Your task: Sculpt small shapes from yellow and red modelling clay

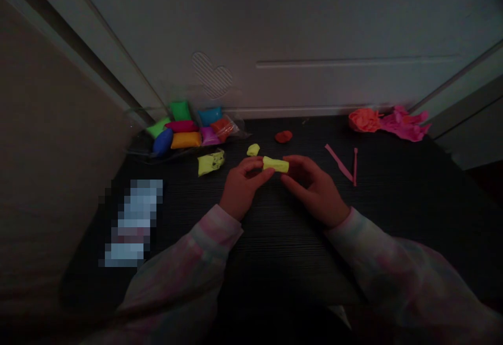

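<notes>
A piece of yellow modelling clay (276, 165), roughly a short flattened roll, is held just above the dark table. My left hand (244, 185) pinches its left part, thumb in front and fingers behind. At the right end, my right hand (317, 188) has its thumb and index finger curved around the clay. Just behind my left fingers lies a smaller yellow clay lump (253, 149). A red clay lump (283, 136) rests farther back. Left of my left hand is a crumpled yellow packet (211, 163).
Several coloured clay packets (186, 140) lie in clear plastic at the back left. A pixelated bright rectangle (135, 224) is at the left. Two pink tools, a knife (338, 163) and a stick (355, 167), lie right. Orange (365, 120) and pink (406, 125) crumpled items sit back right.
</notes>
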`<state>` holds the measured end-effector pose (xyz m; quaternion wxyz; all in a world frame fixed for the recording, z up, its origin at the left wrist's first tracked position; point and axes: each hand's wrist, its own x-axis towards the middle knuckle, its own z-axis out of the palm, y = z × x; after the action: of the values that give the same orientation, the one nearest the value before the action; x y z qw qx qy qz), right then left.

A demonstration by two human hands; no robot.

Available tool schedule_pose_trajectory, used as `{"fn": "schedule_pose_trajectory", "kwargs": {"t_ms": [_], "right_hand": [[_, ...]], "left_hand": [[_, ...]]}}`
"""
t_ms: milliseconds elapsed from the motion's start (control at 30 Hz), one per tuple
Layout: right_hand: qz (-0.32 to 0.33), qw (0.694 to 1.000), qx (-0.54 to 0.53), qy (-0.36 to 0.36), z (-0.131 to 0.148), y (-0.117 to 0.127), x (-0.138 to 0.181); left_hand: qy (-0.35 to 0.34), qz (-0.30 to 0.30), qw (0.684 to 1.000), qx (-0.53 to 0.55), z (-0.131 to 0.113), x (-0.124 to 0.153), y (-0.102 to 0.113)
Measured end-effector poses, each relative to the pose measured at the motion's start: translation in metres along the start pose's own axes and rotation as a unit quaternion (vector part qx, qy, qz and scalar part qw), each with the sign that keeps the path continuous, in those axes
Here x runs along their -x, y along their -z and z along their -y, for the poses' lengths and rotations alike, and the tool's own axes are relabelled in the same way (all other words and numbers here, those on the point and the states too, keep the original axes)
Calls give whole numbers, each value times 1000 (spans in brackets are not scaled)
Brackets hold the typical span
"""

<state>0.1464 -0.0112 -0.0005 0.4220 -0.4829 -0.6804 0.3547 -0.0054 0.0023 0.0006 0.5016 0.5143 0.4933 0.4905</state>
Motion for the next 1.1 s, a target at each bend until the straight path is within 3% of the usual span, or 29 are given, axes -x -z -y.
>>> {"fn": "schedule_pose_trajectory", "kwargs": {"t_ms": [167, 467, 867, 1100], "right_hand": [[-13, 1000, 10, 13, -1, 1, -1], [-9, 997, 55, 48, 4, 2, 1], [-7, 998, 36, 46, 4, 1, 1], [-15, 998, 38, 52, 2, 1, 0]], "left_hand": [[11, 33, 999, -1, 3, -2, 2], [38, 31, 999, 11, 1, 0, 2], [45, 21, 998, 49, 5, -1, 1], [19, 18, 999, -20, 3, 2, -1]]}}
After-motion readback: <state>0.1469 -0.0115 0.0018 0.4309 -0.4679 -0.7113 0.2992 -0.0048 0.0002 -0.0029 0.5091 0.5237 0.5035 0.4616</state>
